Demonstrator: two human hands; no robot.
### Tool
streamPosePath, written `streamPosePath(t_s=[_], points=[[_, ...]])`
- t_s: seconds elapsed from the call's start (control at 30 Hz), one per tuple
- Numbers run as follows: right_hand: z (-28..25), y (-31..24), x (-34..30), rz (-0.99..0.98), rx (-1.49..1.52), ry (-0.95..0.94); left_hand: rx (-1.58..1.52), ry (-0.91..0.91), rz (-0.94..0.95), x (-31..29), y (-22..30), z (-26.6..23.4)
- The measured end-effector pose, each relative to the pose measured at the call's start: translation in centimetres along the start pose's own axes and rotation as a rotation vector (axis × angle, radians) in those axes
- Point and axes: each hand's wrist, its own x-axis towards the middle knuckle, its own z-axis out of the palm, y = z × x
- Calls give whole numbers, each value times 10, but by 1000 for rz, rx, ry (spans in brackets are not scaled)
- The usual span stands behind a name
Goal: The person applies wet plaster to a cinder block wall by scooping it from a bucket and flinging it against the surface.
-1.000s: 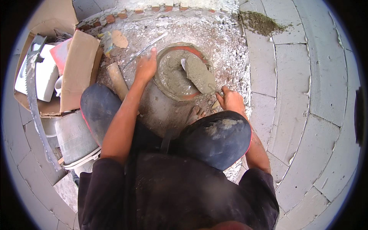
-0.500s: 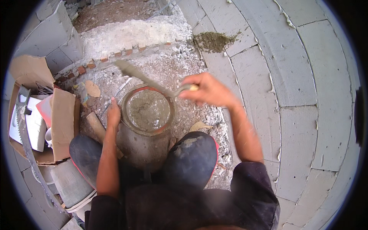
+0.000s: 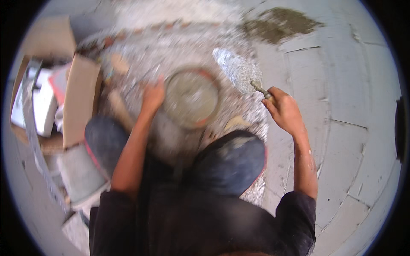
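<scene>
My right hand (image 3: pixel 285 110) is closed round the handle of a trowel (image 3: pixel 239 70). The blade points up and to the left, its wet silvery face showing, over the rubble edge beside the grey blocks. Between my knees stands a round bucket (image 3: pixel 217 104) of wet grey mortar (image 3: pixel 190 96), with reddish parts on its rim. At the bucket's left edge my left hand (image 3: pixel 153 96) is closed and seems to grip the rim; motion blur softens its fingers. A dark mortar patch (image 3: pixel 284 25) lies on the blocks at the far right of the bucket.
A cardboard box (image 3: pixel 81 98) with white and red items stands at the left, a toothed saw (image 3: pixel 32 106) along its side. Below it sits a grey container (image 3: pixel 81 173). Large grey blocks (image 3: pixel 348 149) cover the right side. Rubble surrounds the bucket.
My right hand has swung the trowel to the right, away from above the bucket, and its blade now shows broad face up. The mortar patch looks wider. The whole view has shifted.
</scene>
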Motion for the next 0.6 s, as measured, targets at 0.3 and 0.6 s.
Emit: streamPosePath(t_s=[0.3, 0.6], points=[[142, -30, 9, 5, 177, -440, -68, -133, -42, -23, 36, -9], [140, -4, -20, 254, 59, -214, -87, -152, -78, 10, 4, 3]])
